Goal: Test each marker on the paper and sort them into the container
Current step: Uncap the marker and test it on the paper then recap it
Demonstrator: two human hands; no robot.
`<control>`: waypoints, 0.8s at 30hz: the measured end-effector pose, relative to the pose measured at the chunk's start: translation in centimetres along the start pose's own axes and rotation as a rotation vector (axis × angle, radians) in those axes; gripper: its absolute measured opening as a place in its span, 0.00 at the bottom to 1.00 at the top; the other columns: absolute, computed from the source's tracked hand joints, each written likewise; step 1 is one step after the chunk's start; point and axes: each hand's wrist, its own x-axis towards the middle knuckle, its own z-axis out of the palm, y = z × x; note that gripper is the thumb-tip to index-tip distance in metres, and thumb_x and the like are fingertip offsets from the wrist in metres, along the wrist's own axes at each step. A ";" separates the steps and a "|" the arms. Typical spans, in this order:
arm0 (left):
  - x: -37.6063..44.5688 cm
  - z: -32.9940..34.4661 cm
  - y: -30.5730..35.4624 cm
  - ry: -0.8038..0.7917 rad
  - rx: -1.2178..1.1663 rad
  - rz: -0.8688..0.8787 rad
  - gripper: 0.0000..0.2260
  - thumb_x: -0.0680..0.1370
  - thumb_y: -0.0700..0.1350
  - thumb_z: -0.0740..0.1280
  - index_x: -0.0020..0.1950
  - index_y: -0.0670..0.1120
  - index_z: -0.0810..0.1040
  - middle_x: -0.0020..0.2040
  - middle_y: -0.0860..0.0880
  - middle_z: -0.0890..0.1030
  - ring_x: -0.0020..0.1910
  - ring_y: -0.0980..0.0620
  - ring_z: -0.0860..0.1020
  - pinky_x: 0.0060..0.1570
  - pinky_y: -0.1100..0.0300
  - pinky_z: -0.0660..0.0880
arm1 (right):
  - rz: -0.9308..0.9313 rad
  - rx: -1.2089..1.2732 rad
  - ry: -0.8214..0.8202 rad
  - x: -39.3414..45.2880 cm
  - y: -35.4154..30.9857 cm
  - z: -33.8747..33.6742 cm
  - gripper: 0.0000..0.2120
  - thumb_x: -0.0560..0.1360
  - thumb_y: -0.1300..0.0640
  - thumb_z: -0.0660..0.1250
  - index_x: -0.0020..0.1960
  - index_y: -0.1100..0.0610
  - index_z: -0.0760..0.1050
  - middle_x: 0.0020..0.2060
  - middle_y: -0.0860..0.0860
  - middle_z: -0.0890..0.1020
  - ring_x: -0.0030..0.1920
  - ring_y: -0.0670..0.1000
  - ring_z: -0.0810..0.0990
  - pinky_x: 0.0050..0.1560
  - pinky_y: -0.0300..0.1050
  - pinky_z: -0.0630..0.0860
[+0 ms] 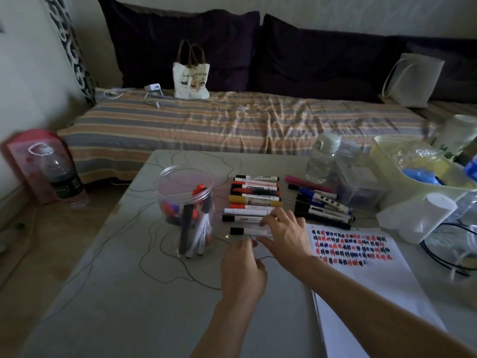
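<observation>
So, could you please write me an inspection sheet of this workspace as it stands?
Surface: grey table marked with thin dark lines.
Job's things: clear jar holds upright markers; row of markers beside it; second pile; paper with red, black and blue test marks.
Clutter: water bottle, yellow-green tub, white roll.
Hands: right hand on a black-capped marker; left hand loosely curled, holding nothing.
Cables: black cable at the table's right.
Surroundings: striped bed, tote bag.

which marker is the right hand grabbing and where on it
The right hand pinches the nearest black-capped white marker at its tail end, opposite the cap. The left hand holds nothing.
</observation>
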 end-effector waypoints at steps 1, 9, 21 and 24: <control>0.0 0.0 -0.1 -0.002 -0.008 0.004 0.18 0.77 0.41 0.65 0.67 0.50 0.71 0.62 0.52 0.75 0.62 0.53 0.72 0.61 0.60 0.70 | 0.004 -0.007 -0.023 -0.1 0.1 0.1 0.18 0.75 0.40 0.66 0.60 0.47 0.76 0.61 0.48 0.71 0.64 0.51 0.68 0.63 0.50 0.66; 0.4 -0.8 1.0 -0.008 -0.320 -0.137 0.15 0.80 0.53 0.64 0.64 0.49 0.74 0.61 0.52 0.78 0.59 0.53 0.75 0.56 0.62 0.70 | 0.086 0.355 -0.084 -3.7 1.4 -4.6 0.09 0.80 0.52 0.63 0.54 0.56 0.75 0.44 0.50 0.80 0.38 0.47 0.78 0.38 0.42 0.77; -2.5 -0.9 6.5 -0.396 -1.185 -0.324 0.11 0.83 0.46 0.58 0.59 0.44 0.77 0.53 0.49 0.85 0.56 0.53 0.81 0.60 0.55 0.75 | 0.452 0.939 -0.248 -11.3 1.3 -9.5 0.10 0.82 0.54 0.60 0.50 0.57 0.78 0.34 0.48 0.76 0.29 0.43 0.70 0.29 0.38 0.68; -3.1 -0.6 7.5 -0.419 -1.220 -0.287 0.11 0.83 0.46 0.57 0.59 0.45 0.78 0.55 0.49 0.84 0.58 0.53 0.81 0.61 0.55 0.74 | 0.481 0.982 -0.257 -11.5 1.5 -10.9 0.12 0.82 0.52 0.59 0.50 0.59 0.76 0.32 0.49 0.73 0.26 0.43 0.67 0.26 0.37 0.65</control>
